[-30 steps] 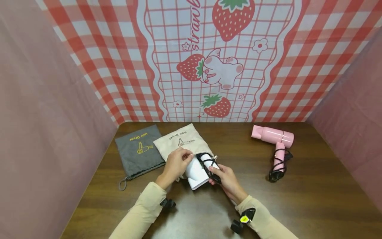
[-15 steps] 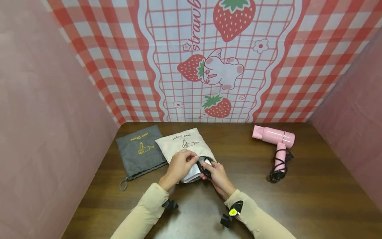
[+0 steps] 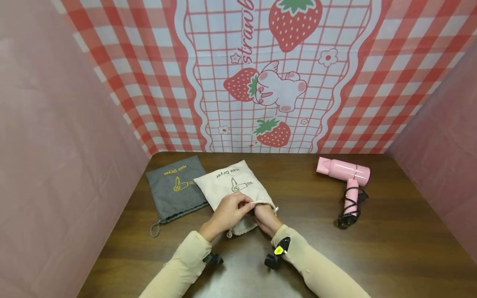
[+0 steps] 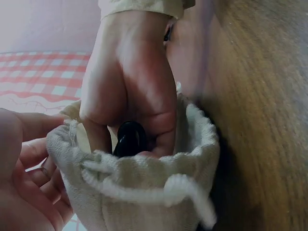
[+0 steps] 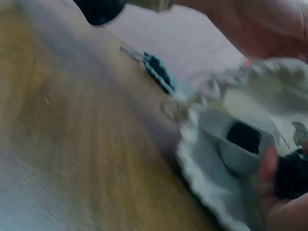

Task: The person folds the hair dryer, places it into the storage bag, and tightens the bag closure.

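A cream drawstring bag printed "Hair Dryer" lies on the table, its mouth held apart toward me. My left hand pinches the upper rim between thumb and fingertips. Into the mouth reaches my right hand, the fingers hidden by the cloth in the head view. Inside, the right wrist view shows the white hair dryer, nozzle facing the opening. My right thumb and fingers grip its handle, wrapped in black cord; a loop of that cord shows under the palm in the left wrist view.
A dark grey drawstring bag lies flat at the left, partly beneath the cream one. On the right is a pink hair dryer with black cord around its handle. A checked strawberry cloth hangs behind the wooden table.
My right hand has pushed the white hair dryer deeper into the cream bag, moving forward and left until the fingers went inside. My left hand has kept its pinch on the rim.
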The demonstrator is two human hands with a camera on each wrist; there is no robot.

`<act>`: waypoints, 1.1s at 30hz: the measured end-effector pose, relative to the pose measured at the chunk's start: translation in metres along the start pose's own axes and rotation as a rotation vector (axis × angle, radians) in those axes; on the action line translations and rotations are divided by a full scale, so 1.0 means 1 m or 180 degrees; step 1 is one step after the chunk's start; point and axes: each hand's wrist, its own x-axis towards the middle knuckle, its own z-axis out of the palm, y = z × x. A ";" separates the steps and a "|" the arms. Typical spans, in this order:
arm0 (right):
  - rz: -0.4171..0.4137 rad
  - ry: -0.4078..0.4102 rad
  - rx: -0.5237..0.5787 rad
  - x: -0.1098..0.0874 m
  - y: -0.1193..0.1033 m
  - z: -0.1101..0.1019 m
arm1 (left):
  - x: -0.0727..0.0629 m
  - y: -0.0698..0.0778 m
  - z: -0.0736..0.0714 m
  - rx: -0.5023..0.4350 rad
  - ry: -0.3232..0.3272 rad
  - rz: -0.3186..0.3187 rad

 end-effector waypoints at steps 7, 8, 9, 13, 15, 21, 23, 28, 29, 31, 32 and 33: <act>0.0148 -0.0086 -0.0775 -0.002 -0.005 -0.005 | -0.003 -0.004 0.002 0.0024 0.0031 -0.0078; 0.0150 -0.0074 -0.0883 -0.005 -0.006 -0.006 | -0.003 -0.005 0.003 0.0017 0.0042 -0.0077; 0.0123 -0.0080 -0.0987 -0.009 -0.007 -0.007 | -0.003 -0.006 0.003 0.0017 0.0055 -0.0070; -0.0042 -0.0305 -0.1315 -0.026 -0.014 -0.014 | -0.003 -0.008 0.003 -0.0019 0.0081 -0.0091; -0.0092 -0.0446 -0.1408 -0.034 -0.019 -0.019 | -0.004 -0.008 0.003 -0.0029 0.0088 -0.0105; -0.0205 -0.0561 -0.1659 -0.050 -0.031 -0.035 | -0.006 -0.008 0.004 -0.0112 0.0120 -0.0149; -0.0250 -0.0473 -0.1753 -0.051 -0.034 -0.040 | -0.007 -0.008 0.004 -0.0130 0.0118 -0.0145; -0.0224 -0.0246 -0.1679 -0.049 -0.037 -0.054 | -0.008 -0.008 0.006 -0.0110 0.0104 -0.0151; -0.0209 -0.0207 -0.1639 -0.049 -0.038 -0.056 | -0.009 -0.008 0.006 -0.0107 0.0102 -0.0156; -0.0207 -0.0181 -0.1589 -0.048 -0.041 -0.060 | -0.009 -0.009 0.007 -0.0110 0.0095 -0.0173; -0.0203 -0.0161 -0.1583 -0.048 -0.043 -0.061 | -0.009 -0.009 0.008 -0.0110 0.0095 -0.0179; -0.0197 -0.0133 -0.1574 -0.048 -0.045 -0.062 | -0.009 -0.009 0.008 -0.0119 0.0095 -0.0183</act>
